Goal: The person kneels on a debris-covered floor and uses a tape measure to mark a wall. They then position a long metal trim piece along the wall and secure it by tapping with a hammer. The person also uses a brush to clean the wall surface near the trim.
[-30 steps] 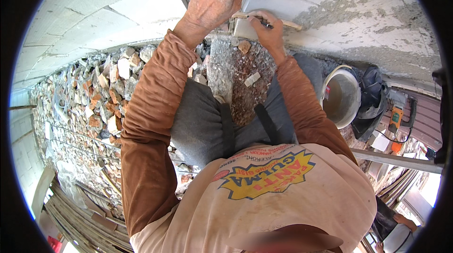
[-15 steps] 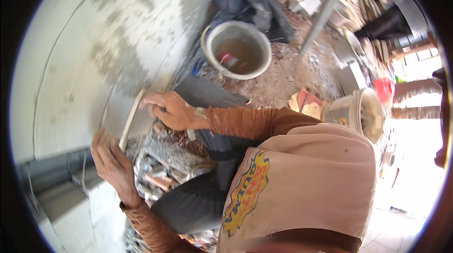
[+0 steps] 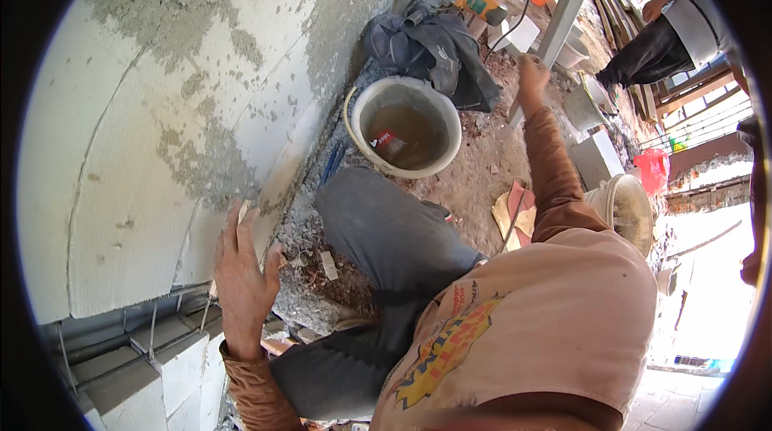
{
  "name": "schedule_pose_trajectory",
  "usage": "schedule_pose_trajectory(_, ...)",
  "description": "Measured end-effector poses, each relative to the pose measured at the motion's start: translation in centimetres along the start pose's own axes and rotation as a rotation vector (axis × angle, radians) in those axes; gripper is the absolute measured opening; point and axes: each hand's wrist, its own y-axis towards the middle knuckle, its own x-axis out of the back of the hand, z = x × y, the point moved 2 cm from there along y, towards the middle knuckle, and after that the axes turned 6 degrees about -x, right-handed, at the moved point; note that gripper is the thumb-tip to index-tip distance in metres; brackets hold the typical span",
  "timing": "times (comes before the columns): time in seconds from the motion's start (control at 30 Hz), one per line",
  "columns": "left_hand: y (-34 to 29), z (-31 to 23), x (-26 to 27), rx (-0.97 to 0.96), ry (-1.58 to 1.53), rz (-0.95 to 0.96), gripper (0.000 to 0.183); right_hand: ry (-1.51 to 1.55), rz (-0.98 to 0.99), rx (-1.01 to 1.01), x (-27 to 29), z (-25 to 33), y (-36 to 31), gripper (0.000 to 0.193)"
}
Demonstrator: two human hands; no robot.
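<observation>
My left hand (image 3: pixel 248 294) lies with fingers stretched out over a thin pale wooden strip (image 3: pixel 244 211) at the lower part of the light block wall (image 3: pixel 121 190). Only short bits of that strip show past the hand. Far to the right, my right hand (image 3: pixel 532 80) is raised with its fingers closed, overlapping a grey metal post (image 3: pixel 572 5). What the fingers hold, if anything, is hidden. Between the two hands stands a pale bucket (image 3: pixel 447 149) of murky water, with a red and white packet (image 3: pixel 387 141) in it.
Dark cloth (image 3: pixel 450 53) lies behind the bucket, near an orange and black power tool (image 3: pixel 481 3). A second bucket (image 3: pixel 630 214) stands at right. Rubble (image 3: pixel 305 302) covers the ground by my legs. Below the wall is a gap with metal rods (image 3: pixel 153 326). Another person (image 3: pixel 663 37) stands at far right.
My right hand has left the wooden strip and swung up and right to the post. My left hand has shifted right, onto the strip. The view has tilted slightly.
</observation>
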Motion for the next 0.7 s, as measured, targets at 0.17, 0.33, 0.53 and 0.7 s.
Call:
schedule_pose_trajectory(0.17,1.8,-1.5,1.4,-0.080,-0.097,-0.076,0.024,-0.111,-0.264,-0.338,5.4,-9.0,9.2,0.046)
schedule_pose_trajectory(0.33,4.7,-4.5,3.9,-0.089,-0.708,-0.062,0.034,-0.196,-0.083,-0.493,8.5,-12.2,10.6,0.055)
schedule_pose_trajectory(0.53,9.6,-9.8,5.7,-0.385,-1.062,0.059,0.070,-0.565,-0.116,-0.439,10.3,-7.3,8.6,0.074)
schedule_pose_trajectory(0.7,11.2,-12.3,6.0,-0.420,-0.964,0.045,0.060,-0.686,-0.149,-0.392,14.1,-11.9,10.8,0.077)
